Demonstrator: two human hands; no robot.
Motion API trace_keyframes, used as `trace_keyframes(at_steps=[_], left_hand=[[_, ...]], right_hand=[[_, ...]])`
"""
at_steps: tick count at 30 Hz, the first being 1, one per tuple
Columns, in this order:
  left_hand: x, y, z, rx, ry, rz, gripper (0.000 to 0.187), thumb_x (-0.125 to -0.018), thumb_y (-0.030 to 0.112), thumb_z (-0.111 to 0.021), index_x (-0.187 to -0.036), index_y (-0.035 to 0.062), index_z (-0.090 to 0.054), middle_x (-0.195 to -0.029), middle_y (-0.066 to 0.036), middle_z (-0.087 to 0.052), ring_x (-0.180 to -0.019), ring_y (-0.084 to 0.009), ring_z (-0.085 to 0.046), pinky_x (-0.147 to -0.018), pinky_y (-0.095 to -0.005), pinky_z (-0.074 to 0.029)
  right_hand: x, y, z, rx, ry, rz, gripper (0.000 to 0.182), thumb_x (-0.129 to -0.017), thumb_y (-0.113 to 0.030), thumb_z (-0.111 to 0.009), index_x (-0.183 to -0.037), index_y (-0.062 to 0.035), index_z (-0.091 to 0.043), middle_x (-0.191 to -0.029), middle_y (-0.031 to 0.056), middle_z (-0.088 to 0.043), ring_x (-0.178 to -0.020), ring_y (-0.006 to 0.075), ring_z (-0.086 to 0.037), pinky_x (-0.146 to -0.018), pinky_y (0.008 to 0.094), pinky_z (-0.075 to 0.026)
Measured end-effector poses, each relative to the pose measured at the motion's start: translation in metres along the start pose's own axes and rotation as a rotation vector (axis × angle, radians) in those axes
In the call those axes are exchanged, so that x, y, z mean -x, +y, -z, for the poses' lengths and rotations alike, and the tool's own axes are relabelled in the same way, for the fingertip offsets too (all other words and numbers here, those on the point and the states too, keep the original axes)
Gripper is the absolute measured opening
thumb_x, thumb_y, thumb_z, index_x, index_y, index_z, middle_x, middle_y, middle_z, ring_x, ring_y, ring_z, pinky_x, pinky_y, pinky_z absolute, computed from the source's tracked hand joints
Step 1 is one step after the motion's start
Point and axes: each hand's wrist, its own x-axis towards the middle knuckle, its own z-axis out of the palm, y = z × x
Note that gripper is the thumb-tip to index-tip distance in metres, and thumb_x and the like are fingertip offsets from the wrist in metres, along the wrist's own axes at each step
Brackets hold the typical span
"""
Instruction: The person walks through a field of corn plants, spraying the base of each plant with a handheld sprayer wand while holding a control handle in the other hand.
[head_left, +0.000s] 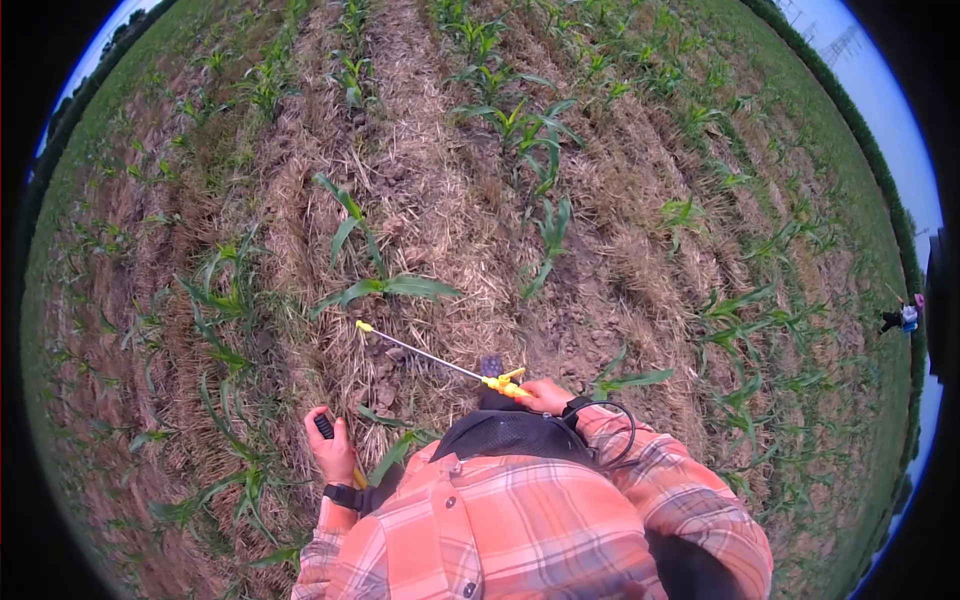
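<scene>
My right hand (pixel 546 397) is closed round the rear of a spray wand's yellow handle (pixel 508 384). A thin metal tube (pixel 425 357) runs from it forward and left to a yellow nozzle (pixel 364 326), above the straw near a corn plant (pixel 376 285). From the handle side, a black hose (pixel 630 425) loops past my right wrist. Down at the left, my left hand (pixel 336 452) is wrapped round a black ribbed pump handle (pixel 324 426). A yellow piece (pixel 360 479) shows beside that wrist; most of the handle's lower part is hidden.
Rows of young corn (pixel 512 125) run forward through soil covered with dry straw (pixel 415 140). More corn leaves (pixel 235 300) stand close on my left, and a plant (pixel 630 380) grows beside my right hand. Another person (pixel 908 316) is far off at the right edge.
</scene>
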Motion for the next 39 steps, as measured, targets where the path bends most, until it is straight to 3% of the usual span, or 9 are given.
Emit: trace_keyframes(at_steps=[2, 3, 13, 16, 25, 30, 32, 34, 39], left_hand=[[-0.015, 0.000, -0.008, -0.017, -0.013, -0.013, 0.023, -0.077, 0.004, -0.049, -0.098, 0.0109, -0.042, -0.055, 0.002, -0.038, -0.035, -0.0061, -0.037, -0.029, -0.0202, -0.030], [-0.023, 0.005, -0.014, -0.012, -0.010, -0.016, 0.024, -0.077, 0.004, -0.049, -0.098, 0.0109, -0.042, -0.055, 0.002, -0.038, -0.035, -0.0060, -0.037, -0.029, -0.0203, -0.030], [-0.105, 0.053, -0.118, -0.054, -0.072, -0.053, 0.023, -0.077, 0.003, -0.050, -0.097, 0.0114, -0.043, -0.056, 0.003, -0.037, -0.035, -0.0053, -0.036, -0.030, -0.0200, -0.029], [-0.122, 0.072, -0.145, -0.060, -0.095, -0.079, 0.023, -0.077, 0.003, -0.050, -0.097, 0.0110, -0.043, -0.056, 0.003, -0.037, -0.035, -0.0052, -0.036, -0.030, -0.0198, -0.029], [-0.170, 0.081, -0.182, -0.064, -0.098, -0.020, 0.025, -0.077, 0.002, -0.049, -0.099, 0.0121, -0.043, -0.057, 0.003, -0.039, -0.035, -0.0047, -0.036, -0.030, -0.0199, -0.029], [-0.211, 0.094, -0.205, -0.061, -0.125, -0.029, 0.025, -0.077, 0.003, -0.050, -0.099, 0.0126, -0.042, -0.055, 0.003, -0.040, -0.036, -0.0047, -0.038, -0.031, -0.0196, -0.030], [-0.230, 0.093, -0.208, -0.059, -0.112, -0.045, 0.025, -0.077, 0.003, -0.050, -0.098, 0.0124, -0.043, -0.055, 0.003, -0.040, -0.037, -0.0048, -0.038, -0.031, -0.0198, -0.030], [-0.248, 0.105, -0.211, -0.021, -0.111, -0.011, 0.024, -0.077, 0.004, -0.051, -0.098, 0.0121, -0.043, -0.055, 0.003, -0.040, -0.036, -0.0050, -0.038, -0.031, -0.0201, -0.030], [-0.292, 0.110, -0.205, -0.010, -0.073, 0.011, 0.024, -0.077, 0.003, -0.050, -0.098, 0.0116, -0.043, -0.056, 0.002, -0.041, -0.036, -0.0053, -0.038, -0.030, -0.0201, -0.030]], right_hand=[[-0.011, 0.020, 0.007, 0.038, 0.152, -0.014, 0.024, -0.077, -0.027, -0.053, -0.088, -0.0056, -0.057, -0.067, 0.0094, -0.059, -0.061, 0.0175, -0.056, -0.058, 0.0309, -0.043], [-0.022, 0.042, 0.007, 0.082, 0.213, -0.001, 0.025, -0.076, -0.027, -0.054, -0.087, -0.0053, -0.058, -0.066, 0.0083, -0.059, -0.059, 0.0166, -0.056, -0.057, 0.0301, -0.043], [-0.043, 0.131, 0.105, -0.104, 0.587, -0.492, 0.024, -0.074, -0.027, -0.053, -0.077, -0.0037, -0.060, -0.059, 0.0084, -0.057, -0.054, 0.0179, -0.056, -0.052, 0.0322, -0.043], [-0.050, 0.145, 0.136, 0.002, 0.791, -0.432, 0.026, -0.074, -0.027, -0.052, -0.075, -0.0028, -0.059, -0.061, 0.0125, -0.058, -0.055, 0.0240, -0.057, -0.054, 0.0357, -0.044], [-0.095, 0.185, 0.205, 0.035, 1.060, -0.549, 0.025, -0.074, -0.026, -0.055, -0.073, -0.0012, -0.059, -0.055, 0.0103, -0.057, -0.052, 0.0227, -0.057, -0.051, 0.0355, -0.044], [-0.123, 0.145, 0.215, 0.060, 0.947, -0.651, 0.027, -0.074, -0.027, -0.053, -0.074, -0.0013, -0.059, -0.059, 0.0123, -0.058, -0.059, 0.0259, -0.059, -0.055, 0.0377, -0.044], [-0.133, 0.122, 0.211, 0.048, 0.874, -0.536, 0.027, -0.074, -0.028, -0.052, -0.075, -0.0022, -0.059, -0.062, 0.0132, -0.059, -0.063, 0.0280, -0.058, -0.058, 0.0386, -0.044], [-0.149, 0.090, 0.216, 0.106, 0.675, -0.634, 0.027, -0.073, -0.031, -0.051, -0.079, -0.0057, -0.060, -0.070, 0.0157, -0.059, -0.068, 0.0298, -0.058, -0.062, 0.0387, -0.044], [-0.196, 0.024, 0.225, 0.092, 0.463, -0.449, 0.030, -0.073, -0.031, -0.054, -0.084, -0.0045, -0.059, -0.076, 0.0187, -0.058, -0.076, 0.0327, -0.056, -0.065, 0.0399, -0.043]])
